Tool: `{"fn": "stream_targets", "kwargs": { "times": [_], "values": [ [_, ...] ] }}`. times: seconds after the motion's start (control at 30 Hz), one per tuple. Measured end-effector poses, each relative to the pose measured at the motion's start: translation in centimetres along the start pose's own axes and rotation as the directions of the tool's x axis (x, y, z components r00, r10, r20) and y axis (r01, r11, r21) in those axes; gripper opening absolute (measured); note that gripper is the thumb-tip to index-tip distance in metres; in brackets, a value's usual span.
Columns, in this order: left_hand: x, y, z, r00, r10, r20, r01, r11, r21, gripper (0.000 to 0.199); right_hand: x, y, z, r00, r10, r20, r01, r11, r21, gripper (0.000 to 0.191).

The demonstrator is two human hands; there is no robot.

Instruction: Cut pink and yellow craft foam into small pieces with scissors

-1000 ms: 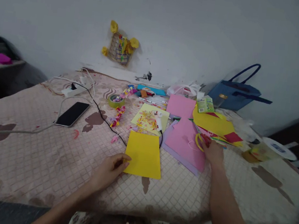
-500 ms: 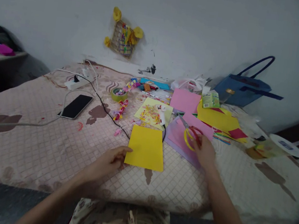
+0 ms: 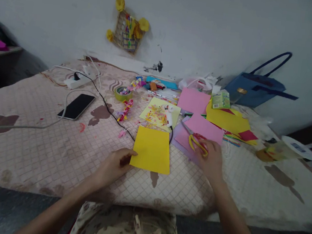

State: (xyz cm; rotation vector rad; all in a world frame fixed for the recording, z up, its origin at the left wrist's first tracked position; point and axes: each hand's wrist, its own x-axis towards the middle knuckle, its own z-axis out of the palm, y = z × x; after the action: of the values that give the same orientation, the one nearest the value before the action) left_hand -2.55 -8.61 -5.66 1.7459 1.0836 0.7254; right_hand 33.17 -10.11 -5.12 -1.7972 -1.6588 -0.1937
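A yellow sheet of paper [image 3: 152, 150] lies near the front edge of the cloth-covered table. My left hand [image 3: 116, 164] holds its lower left edge between thumb and fingers. To the right, my right hand [image 3: 210, 158] has its fingers on the handles of the scissors [image 3: 194, 137], one red and one yellow. The blades point up and left over pink and purple sheets [image 3: 209, 133]. Behind the yellow sheet, a white glue gun [image 3: 169, 118] rests on a pale yellow sheet [image 3: 153, 111] strewn with coloured scraps.
A phone [image 3: 77, 106] and a power strip [image 3: 77, 81] with cables are at the left. A roll of tape [image 3: 121, 94] stands behind. At the right are yellow sheets [image 3: 228, 120], a blue bag [image 3: 257, 91] and a clear container [image 3: 271, 152] on its side.
The scissors have tilted and lie lower against the pink paper, with my right hand turned over their handles. My left hand remains at the yellow sheet's edge. The view has shifted slightly.
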Motion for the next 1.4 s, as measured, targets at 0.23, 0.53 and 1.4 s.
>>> {"fn": "stream_targets", "kwargs": {
  "times": [0.23,0.53,1.4],
  "values": [
    [-0.6,1.7,0.8,0.997,0.045,-0.056,-0.041,0.996,0.075,0.03,-5.8,-11.0,-1.0,0.891,-0.341,0.3,0.216,0.899,0.38,0.039],
    [-0.9,2.5,1.7,0.925,0.357,-0.131,-0.273,0.863,0.424,0.048,-6.7,-12.3,0.0,0.852,-0.42,0.311,0.336,0.897,0.288,0.02],
    [-0.5,3.9,4.9,0.716,0.687,0.123,-0.568,0.471,0.675,0.01,-7.0,-10.0,-0.7,0.935,-0.339,0.102,0.327,0.938,0.118,0.037]
  ]
}}
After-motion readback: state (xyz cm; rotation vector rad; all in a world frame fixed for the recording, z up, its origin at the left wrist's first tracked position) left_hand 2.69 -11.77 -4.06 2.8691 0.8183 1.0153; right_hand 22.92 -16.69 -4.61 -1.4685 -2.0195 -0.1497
